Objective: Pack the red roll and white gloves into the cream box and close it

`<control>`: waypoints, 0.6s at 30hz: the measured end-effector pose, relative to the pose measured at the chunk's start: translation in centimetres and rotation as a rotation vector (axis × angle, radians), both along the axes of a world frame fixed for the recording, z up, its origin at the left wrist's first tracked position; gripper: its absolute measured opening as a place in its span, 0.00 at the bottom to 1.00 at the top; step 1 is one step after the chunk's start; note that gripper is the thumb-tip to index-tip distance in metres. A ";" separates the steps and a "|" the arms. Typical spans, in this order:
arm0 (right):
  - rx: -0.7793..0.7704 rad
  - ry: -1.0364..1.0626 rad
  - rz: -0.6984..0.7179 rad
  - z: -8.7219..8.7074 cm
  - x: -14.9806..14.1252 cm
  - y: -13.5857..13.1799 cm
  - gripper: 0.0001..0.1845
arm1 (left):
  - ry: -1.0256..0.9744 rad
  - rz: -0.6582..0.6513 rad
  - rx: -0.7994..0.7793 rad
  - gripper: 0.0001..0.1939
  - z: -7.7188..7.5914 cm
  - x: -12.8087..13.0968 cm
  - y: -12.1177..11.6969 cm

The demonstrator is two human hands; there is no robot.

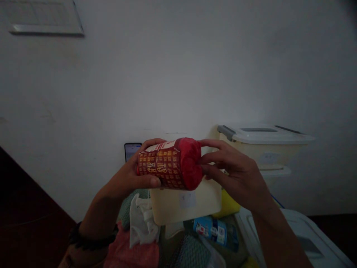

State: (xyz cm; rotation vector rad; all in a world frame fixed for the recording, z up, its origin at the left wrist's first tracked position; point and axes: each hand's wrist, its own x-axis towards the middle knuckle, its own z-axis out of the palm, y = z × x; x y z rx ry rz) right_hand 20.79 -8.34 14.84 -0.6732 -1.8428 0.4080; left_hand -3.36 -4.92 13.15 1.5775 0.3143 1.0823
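A red cylindrical package (pixel 164 163) with gold characters and a crinkled red wrapper end is held up, lying almost level. My left hand (pixel 135 165) wraps round its left part, thumb along the lower front and fingers over the top. At the right end, the fingers and thumb of my right hand (pixel 231 169) close on the gathered wrapper. What fills the package is hidden. Just below and behind it stands a cream plastic bin (pixel 185 206) with a small pale label.
A lidded cream storage box (pixel 264 149) stands against the wall at right. A phone (pixel 132 150) leans behind my left hand. Below lie a blue-labelled bottle (pixel 214 230), white cloth-like items (pixel 143 219), pink fabric (pixel 132 249) and, lower right, a pale lid (pixel 306 234).
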 end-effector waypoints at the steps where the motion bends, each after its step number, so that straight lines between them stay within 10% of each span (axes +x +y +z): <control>1: 0.025 -0.009 -0.006 0.0 0.0 0.0 0.02 | 0.004 -0.014 0.001 0.34 0.0 0.0 0.0; 18: 0.215 -0.099 -0.041 0.3 0.1 0.0 0.06 | 0.016 -0.015 -0.034 0.34 -0.4 0.2 0.3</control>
